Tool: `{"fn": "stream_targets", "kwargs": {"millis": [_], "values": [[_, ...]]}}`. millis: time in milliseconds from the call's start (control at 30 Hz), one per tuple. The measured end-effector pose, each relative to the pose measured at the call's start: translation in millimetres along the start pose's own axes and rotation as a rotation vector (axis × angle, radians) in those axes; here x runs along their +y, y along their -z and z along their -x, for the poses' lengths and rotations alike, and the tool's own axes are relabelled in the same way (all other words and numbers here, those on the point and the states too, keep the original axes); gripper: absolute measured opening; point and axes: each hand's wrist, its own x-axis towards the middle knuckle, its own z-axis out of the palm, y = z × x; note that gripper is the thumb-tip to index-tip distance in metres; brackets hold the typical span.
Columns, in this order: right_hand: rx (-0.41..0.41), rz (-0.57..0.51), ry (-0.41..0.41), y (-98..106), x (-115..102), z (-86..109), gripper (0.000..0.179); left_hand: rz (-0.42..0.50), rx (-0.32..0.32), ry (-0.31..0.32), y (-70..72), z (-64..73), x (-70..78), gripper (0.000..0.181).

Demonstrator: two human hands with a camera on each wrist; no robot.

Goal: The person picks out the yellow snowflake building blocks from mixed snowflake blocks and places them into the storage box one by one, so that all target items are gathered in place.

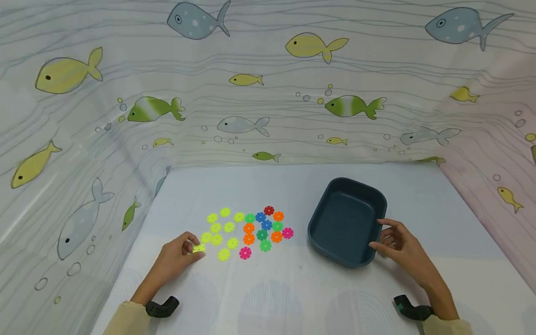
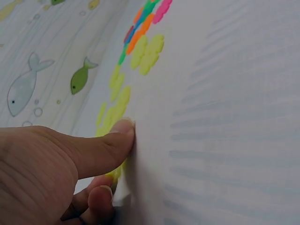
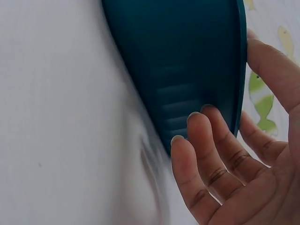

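Note:
Near the left end of a group of colourful notched plastic discs, my left hand (image 1: 177, 253) pinches a yellow disc (image 1: 198, 248) between thumb and fingers, low at the table surface. In the left wrist view the thumb (image 2: 112, 145) hides most of that disc. More yellow discs (image 1: 216, 239) lie just beyond, with orange discs (image 1: 249, 228) and green, blue, red and pink ones to their right. My right hand (image 1: 399, 244) grips the right rim of a dark blue rectangular tray (image 1: 320, 244), thumb over the edge. Its other fingers (image 3: 199, 140) curl near the outer wall.
The white table (image 1: 276, 288) carries the discs on the left and the tray on the right. A fish-patterned sheet (image 1: 284, 107) rises behind and at both sides. Black devices (image 1: 162, 307) are strapped at both wrists.

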Motion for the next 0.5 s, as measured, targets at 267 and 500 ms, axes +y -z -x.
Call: {"fn": "stream_targets", "kwargs": {"millis": [267,500], "values": [[-0.016,-0.089,0.028,1.9,0.0,0.1,0.067,-0.003,-0.025,-0.015,1.3,0.5,-4.8,0.025],[-0.019,-0.069,0.024,5.1,-1.2,0.8,0.069,0.058,-0.066,0.0,4.6,-0.9,-4.4,0.016]]}}
